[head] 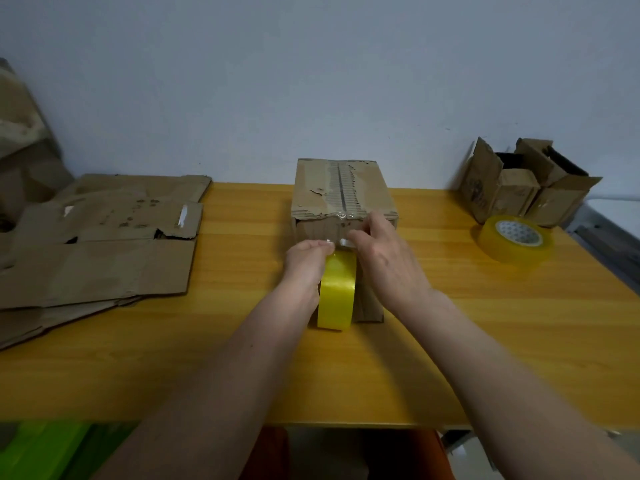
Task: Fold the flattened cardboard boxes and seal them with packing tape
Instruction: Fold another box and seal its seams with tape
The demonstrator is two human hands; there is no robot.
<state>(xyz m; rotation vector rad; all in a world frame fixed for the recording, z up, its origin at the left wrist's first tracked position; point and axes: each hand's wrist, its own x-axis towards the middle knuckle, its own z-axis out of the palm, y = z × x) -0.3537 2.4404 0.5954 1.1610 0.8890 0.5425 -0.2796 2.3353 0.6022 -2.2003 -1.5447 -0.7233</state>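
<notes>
A folded cardboard box (pixel 341 190) stands in the middle of the yellow table (pixel 242 341), its top seam covered by clear tape that runs over the near edge. A yellow tape roll (pixel 336 292) stands on edge against the box's front face. My left hand (pixel 306 263) grips the roll at its top. My right hand (pixel 384 251) pinches the stretched tape strip just above the roll, against the box's front. The lower front of the box is hidden behind roll and hands.
A pile of flattened cardboard boxes (pixel 100 244) lies at the table's left. A second tape roll (pixel 516 242) lies flat at the right, with an open cardboard box (pixel 526 183) behind it. A wall rises just behind the table.
</notes>
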